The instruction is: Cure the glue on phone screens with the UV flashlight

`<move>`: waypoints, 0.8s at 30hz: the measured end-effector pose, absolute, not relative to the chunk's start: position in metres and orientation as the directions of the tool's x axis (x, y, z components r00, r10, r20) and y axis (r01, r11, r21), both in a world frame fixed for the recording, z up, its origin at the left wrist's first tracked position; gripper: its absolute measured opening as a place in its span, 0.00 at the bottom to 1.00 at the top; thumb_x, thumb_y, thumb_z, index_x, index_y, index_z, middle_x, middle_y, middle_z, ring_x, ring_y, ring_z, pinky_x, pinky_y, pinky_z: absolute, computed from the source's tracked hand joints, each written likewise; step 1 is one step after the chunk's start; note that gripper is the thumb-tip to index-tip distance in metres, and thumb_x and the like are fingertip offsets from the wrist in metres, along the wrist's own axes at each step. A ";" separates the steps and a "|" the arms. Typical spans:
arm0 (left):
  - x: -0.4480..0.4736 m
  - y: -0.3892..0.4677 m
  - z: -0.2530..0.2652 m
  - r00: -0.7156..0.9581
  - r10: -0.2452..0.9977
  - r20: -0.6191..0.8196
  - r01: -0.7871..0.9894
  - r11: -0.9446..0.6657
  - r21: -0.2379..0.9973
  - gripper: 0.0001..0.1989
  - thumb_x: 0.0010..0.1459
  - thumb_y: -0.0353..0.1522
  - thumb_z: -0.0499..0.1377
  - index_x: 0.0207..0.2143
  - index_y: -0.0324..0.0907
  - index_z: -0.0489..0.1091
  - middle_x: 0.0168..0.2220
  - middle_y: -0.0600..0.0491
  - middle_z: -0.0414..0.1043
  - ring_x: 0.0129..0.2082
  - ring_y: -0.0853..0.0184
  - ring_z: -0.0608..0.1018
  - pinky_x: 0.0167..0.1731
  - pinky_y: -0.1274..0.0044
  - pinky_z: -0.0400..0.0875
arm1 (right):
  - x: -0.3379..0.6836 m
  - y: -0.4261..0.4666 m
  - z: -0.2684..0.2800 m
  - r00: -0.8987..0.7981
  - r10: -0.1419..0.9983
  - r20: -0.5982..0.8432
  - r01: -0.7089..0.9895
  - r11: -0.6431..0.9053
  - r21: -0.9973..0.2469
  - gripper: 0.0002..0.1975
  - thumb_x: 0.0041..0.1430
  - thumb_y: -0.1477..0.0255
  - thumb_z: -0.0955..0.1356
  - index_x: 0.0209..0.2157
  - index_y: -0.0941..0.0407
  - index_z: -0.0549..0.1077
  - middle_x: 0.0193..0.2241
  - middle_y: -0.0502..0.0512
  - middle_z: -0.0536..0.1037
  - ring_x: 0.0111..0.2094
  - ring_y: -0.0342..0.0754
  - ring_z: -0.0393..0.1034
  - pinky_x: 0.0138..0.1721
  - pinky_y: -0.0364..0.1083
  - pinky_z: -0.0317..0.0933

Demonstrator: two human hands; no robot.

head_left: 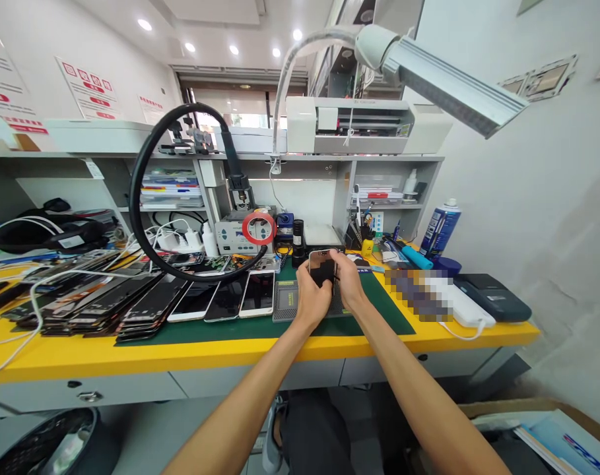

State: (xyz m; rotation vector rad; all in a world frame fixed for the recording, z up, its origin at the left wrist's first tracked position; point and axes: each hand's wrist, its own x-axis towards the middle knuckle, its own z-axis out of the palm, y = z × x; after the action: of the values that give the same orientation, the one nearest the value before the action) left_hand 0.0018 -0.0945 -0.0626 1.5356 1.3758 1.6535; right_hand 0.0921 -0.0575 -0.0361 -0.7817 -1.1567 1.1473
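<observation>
Head view shows a phone (321, 267) between two bare hands, above the green mat (391, 316), near the middle of the counter's (205, 356) front edge. The left hand (312, 300) is closed on its left side, and a thumb lies over the dark front; the right hand (348, 280) is closed on the right side, close to the upper corner. The fingers behind the phone are hidden, so I cannot tell how they support the back.

I judge that this phone is light and stiff, with a smooth, rather slippery face, and that its glass may crack under a twist or a fall. The long side edges are the better place to hold, with little pressure on the middle of the screen.

Directly below is a grey perforated plate (286, 303), partly covered by the hands. Just left of it lies a white-framed phone (258, 293), then other phones in a row, and further toward the counter's left end, piles of screens (154, 303). A black hose (136, 191) makes a large loop above them, so it could hinder a reach to the left. Toward the right end stand a blue spray can (441, 227) and a dark box (492, 297).
</observation>
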 end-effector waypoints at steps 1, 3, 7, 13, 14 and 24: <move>0.003 -0.094 -0.062 -0.257 0.865 0.432 0.282 -0.360 0.889 0.23 0.54 0.26 0.56 0.52 0.41 0.57 0.53 0.43 0.63 0.58 0.57 0.66 0.56 0.67 0.63 | 0.093 -0.059 -0.037 -0.014 0.960 0.280 -0.292 0.264 -0.919 0.17 0.53 0.54 0.69 0.33 0.55 0.72 0.33 0.50 0.78 0.37 0.49 0.71 0.42 0.46 0.65; 0.005 -0.093 -0.061 -0.270 0.863 0.428 0.311 -0.343 0.887 0.24 0.52 0.25 0.56 0.52 0.40 0.57 0.52 0.43 0.63 0.58 0.56 0.65 0.56 0.65 0.62 | 0.094 -0.061 -0.037 -0.030 0.962 0.273 -0.312 0.250 -0.917 0.14 0.51 0.60 0.70 0.34 0.55 0.72 0.34 0.48 0.78 0.36 0.48 0.72 0.40 0.45 0.65; 0.003 -0.096 -0.058 -0.283 0.852 0.440 0.357 -0.332 0.873 0.26 0.52 0.25 0.57 0.53 0.40 0.57 0.53 0.43 0.62 0.58 0.57 0.66 0.57 0.67 0.63 | 0.096 -0.062 -0.037 -0.030 0.967 0.253 -0.313 0.231 -0.921 0.14 0.47 0.67 0.70 0.37 0.55 0.74 0.34 0.48 0.79 0.36 0.47 0.72 0.38 0.43 0.64; 0.004 -0.096 -0.065 -0.277 0.842 0.462 0.409 -0.332 0.850 0.30 0.51 0.27 0.60 0.57 0.39 0.55 0.54 0.42 0.61 0.59 0.56 0.65 0.57 0.67 0.63 | 0.100 -0.059 -0.031 -0.074 0.973 0.216 -0.339 0.179 -0.923 0.16 0.51 0.59 0.71 0.35 0.56 0.74 0.32 0.51 0.80 0.35 0.50 0.75 0.39 0.46 0.68; 0.006 -0.096 -0.066 -0.276 0.837 0.472 0.424 -0.335 0.842 0.34 0.50 0.29 0.62 0.59 0.38 0.53 0.55 0.41 0.60 0.59 0.55 0.65 0.57 0.67 0.63 | 0.101 -0.059 -0.030 -0.101 0.971 0.217 -0.346 0.170 -0.923 0.17 0.52 0.57 0.70 0.35 0.56 0.74 0.33 0.53 0.80 0.36 0.51 0.75 0.40 0.47 0.69; 0.014 -0.096 -0.069 -0.252 0.820 0.515 0.606 -0.281 0.744 0.46 0.49 0.33 0.65 0.65 0.35 0.44 0.57 0.36 0.56 0.62 0.51 0.61 0.58 0.64 0.63 | 0.115 -0.059 -0.027 -0.202 0.942 0.268 -0.266 0.211 -0.941 0.23 0.54 0.53 0.70 0.40 0.58 0.76 0.40 0.59 0.81 0.43 0.55 0.76 0.47 0.52 0.70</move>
State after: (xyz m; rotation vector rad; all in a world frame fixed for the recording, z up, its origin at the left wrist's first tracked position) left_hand 0.0140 -0.0961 -0.0691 1.7819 1.7453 1.5534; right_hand 0.1149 -0.0590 -0.0270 -0.7292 -1.2980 1.2950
